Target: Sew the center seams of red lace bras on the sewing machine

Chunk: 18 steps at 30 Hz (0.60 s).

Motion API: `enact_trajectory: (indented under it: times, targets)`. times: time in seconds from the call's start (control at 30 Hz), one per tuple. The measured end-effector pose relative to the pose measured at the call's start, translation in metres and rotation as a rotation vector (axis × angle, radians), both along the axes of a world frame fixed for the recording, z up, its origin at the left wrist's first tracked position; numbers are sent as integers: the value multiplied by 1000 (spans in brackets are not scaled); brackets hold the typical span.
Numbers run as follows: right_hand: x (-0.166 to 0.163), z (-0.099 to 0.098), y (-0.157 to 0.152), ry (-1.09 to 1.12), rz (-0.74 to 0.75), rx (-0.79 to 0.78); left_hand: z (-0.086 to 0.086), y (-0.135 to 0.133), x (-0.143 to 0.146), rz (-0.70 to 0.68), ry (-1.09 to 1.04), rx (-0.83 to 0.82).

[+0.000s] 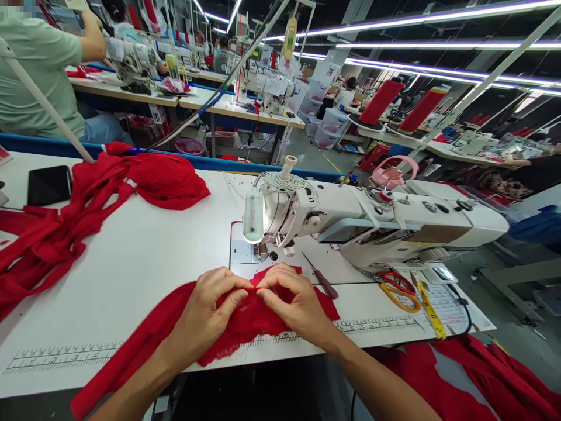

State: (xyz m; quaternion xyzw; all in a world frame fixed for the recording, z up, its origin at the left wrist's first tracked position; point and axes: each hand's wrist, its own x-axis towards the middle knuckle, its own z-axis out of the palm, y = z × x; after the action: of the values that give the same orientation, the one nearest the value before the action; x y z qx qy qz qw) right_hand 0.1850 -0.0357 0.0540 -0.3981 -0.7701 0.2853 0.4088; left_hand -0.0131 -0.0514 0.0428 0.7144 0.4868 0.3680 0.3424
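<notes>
Two hands are shown at lower centre of the frame, both pinched shut on one narrow fold of red lace fabric (245,324) — the left hand (205,310) from the left, the right hand (295,301) from the right, fingertips almost meeting. The fabric is spread on the white table (131,263), just in front of the sewing machine (372,219). A seam ripper (322,279) and orange-handled scissors (398,289) are laid to the right — more red cloth (65,222) is heaped at upper left.

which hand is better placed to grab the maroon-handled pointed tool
Right, likely: the right hand, pinching the red lace fabric, lies beside the maroon-handled pointed metal tool; the left hand is farther off.
</notes>
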Motion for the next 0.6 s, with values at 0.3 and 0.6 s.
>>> enact_trajectory:
  times: [0.3, 0.6]
  targets:
    - [-9, -2, -1, 11, -20, -26, 12, -5, -2, -8, -150, -210]
    - [-21, -7, -2, -6, -23, 28, 1, -12, -1, 150, -128, -84]
